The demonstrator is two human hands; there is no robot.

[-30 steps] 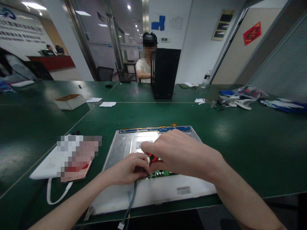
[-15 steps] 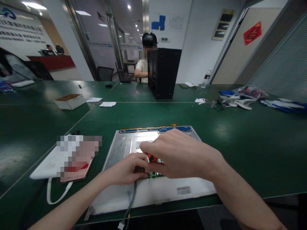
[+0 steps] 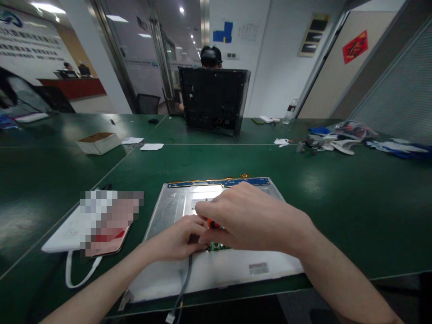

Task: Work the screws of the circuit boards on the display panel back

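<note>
An LCD panel lies back side up on the green table, a blue circuit strip along its far edge. My right hand is closed around a screwdriver with a red-and-black handle; its tip is hidden. Beneath that hand, part of a small green circuit board shows on the panel. My left hand has its fingers pinched together at the board's left end, touching the right fingertips; what they grip is hidden. From under its thumb a dark cable runs over the panel's near edge to a white connector.
A pink phone rests on a white box at left, a white cable loop beside them. Across the table a person sits behind a black monitor housing. An open carton stands far left; bags and parts lie far right.
Across the table, the black housing has turned from side-on to broad face toward me, now covering most of the person. My right hand has shifted very slightly left; my left hand stays put.
</note>
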